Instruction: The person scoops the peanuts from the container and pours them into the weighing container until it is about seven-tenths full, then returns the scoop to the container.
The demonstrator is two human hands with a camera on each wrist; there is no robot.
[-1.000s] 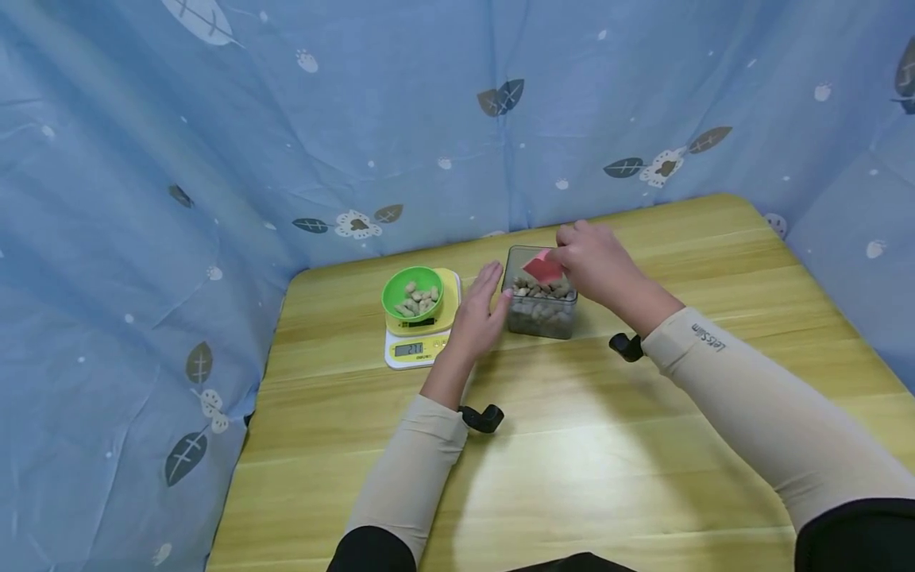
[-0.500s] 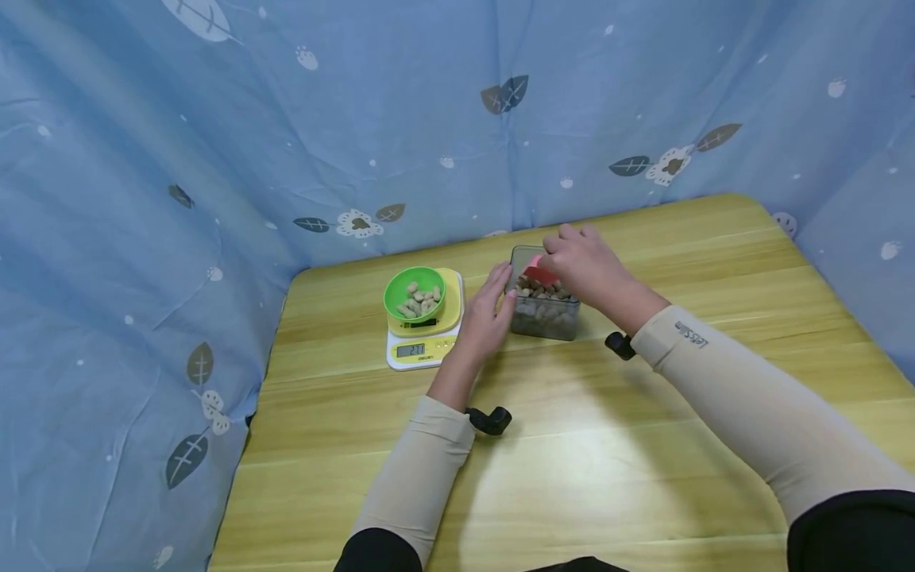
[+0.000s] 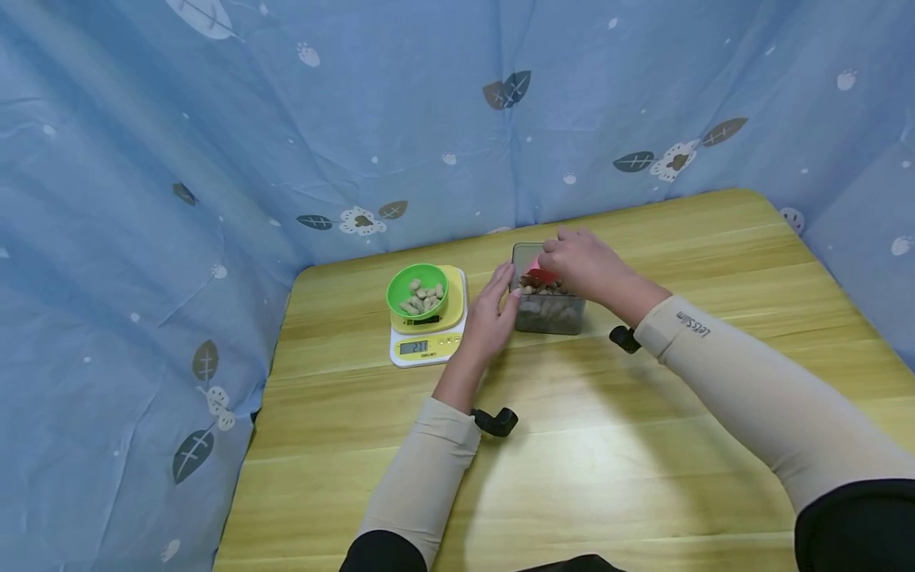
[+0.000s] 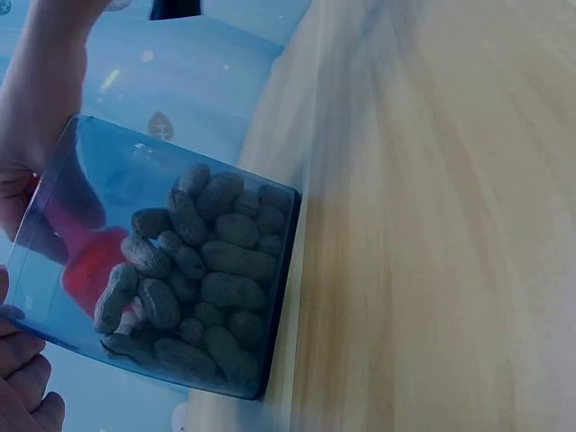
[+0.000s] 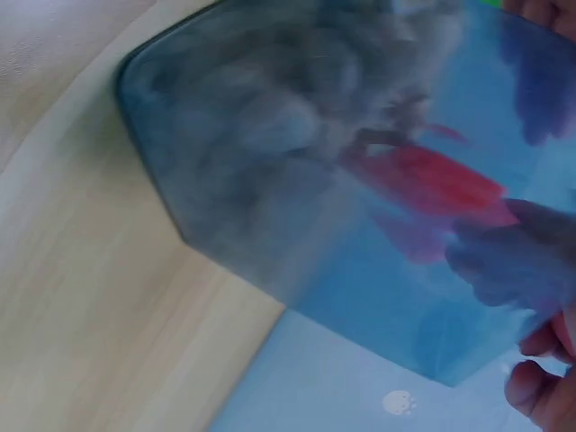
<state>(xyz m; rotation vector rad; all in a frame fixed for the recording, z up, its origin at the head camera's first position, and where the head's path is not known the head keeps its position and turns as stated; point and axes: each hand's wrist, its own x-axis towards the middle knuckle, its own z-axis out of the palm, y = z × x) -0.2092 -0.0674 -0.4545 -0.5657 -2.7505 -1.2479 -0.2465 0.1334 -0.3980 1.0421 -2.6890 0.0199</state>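
A clear grey plastic box (image 3: 549, 315) holds unshelled peanuts (image 4: 231, 261). My right hand (image 3: 589, 266) reaches over its right rim and grips a red scoop (image 4: 93, 267). The scoop's bowl is down among the peanuts inside the box; its handle is mostly hidden by my fingers. My left hand (image 3: 489, 316) rests against the box's left side with its fingers extended, the fingertips near the rim. To the left of that hand, a green bowl (image 3: 397, 296) with several peanuts sits on a yellow and white kitchen scale (image 3: 443, 343).
The scale's display (image 3: 414, 347) seems to read 271, with the decimal point too small to tell. A wooden table (image 3: 572, 461) carries everything. Behind it hangs a blue patterned curtain (image 3: 429, 103), close to the table's back edge.
My right hand has shifted slightly left and the scoop has gone lower into the peanuts. The left hand stays at the box's side. The bowl on the scale looks unchanged.
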